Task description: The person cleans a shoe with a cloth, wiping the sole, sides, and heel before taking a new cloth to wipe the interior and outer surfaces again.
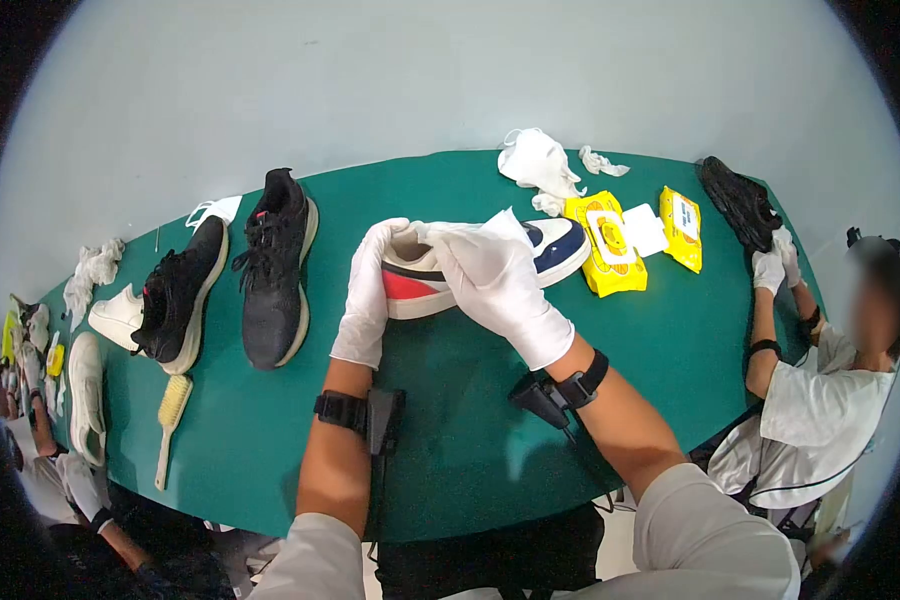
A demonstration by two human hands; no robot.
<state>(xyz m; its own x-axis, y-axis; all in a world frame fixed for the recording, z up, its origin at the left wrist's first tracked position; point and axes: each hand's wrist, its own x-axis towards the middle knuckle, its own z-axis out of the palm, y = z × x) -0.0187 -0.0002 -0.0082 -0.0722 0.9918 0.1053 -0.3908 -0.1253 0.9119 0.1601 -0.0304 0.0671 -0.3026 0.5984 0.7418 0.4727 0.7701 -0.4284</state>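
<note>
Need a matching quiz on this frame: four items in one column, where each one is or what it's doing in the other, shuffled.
Column 1
1. left hand
2. right hand
3. scrub brush
4. yellow wipe packs

Column 2
A. beside the toe of the red-and-navy sneaker
B. presses a white wipe on that sneaker
C. grips that sneaker's heel
D. lies on the green table, near the black sneakers

Pairs: 1-C, 2-B, 3-D, 4-A
</note>
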